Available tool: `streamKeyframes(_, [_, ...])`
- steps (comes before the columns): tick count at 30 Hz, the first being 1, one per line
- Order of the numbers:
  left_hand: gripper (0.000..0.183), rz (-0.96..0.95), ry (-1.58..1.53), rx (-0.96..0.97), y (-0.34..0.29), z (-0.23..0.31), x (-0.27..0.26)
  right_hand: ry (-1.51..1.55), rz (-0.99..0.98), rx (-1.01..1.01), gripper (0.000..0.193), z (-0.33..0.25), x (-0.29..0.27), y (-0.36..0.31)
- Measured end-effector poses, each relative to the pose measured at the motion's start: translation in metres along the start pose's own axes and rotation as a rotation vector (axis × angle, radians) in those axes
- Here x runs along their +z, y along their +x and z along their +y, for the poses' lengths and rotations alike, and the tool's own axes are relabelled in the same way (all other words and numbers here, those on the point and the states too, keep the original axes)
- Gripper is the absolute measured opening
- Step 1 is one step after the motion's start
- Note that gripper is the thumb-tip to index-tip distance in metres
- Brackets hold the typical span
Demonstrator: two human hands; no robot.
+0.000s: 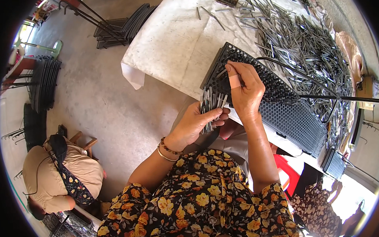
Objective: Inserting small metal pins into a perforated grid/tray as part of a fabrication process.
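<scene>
My left hand (189, 126) is closed around a bundle of slim metal strips (210, 102), which stick up past the thumb and also show below the fingers. Just right of it, my right hand (248, 91) pinches one slim metal strip (221, 73) between thumb and fingertips, above a long black rack (296, 122) full of round holes. A pale bandage wraps one finger of that hand. The rack's far-left part bears many dark upright pieces, while open holes show in its nearer right part. My right hand hides some of the rack.
A large heap of loose metal strips (308, 56) covers the right of the white-covered table (170, 39). Thin black rods (318, 96) cross above the rack. Stacked black racks (138, 24) stand beyond the table. Other people sit at lower left (66, 173) and lower right (316, 210).
</scene>
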State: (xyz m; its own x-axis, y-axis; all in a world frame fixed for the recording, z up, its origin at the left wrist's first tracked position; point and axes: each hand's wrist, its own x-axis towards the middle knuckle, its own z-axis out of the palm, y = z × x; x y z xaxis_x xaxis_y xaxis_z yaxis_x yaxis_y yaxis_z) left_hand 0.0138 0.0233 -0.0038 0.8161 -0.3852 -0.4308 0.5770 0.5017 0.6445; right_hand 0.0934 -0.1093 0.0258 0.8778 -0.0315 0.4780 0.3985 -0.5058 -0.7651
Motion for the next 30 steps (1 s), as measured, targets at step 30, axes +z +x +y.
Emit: streamKeyframes(30, [0.021,0.090,-0.179,0.098,-0.001,0.005,0.010,0.198,-0.438,0.465,0.016,-0.016,-0.029,-0.012])
